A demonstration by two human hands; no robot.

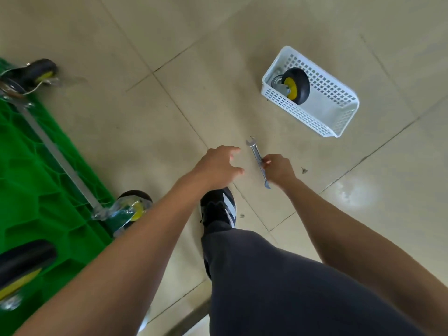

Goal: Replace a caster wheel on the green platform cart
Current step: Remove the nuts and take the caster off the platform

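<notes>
The green platform cart (36, 185) lies upside down at the left, its black-and-yellow casters pointing up: one at the far corner (41, 72), one at the near edge (134, 206), one at the bottom left (24, 265). A spare caster wheel (294, 86) lies in a white plastic basket (339, 112) on the floor at the upper right. My right hand (278, 169) pinches a silver open-ended wrench (258, 158) near its middle. Just left of the wrench, my left hand (218, 166) hovers with fingers loosely spread, holding nothing.
A beige tiled floor (169, 57) with dark grout lines spreads all around. My dark trouser leg and a black shoe with white stripes (219, 206) stand below the hands. A metal handle bar (58, 156) runs across the cart's underside.
</notes>
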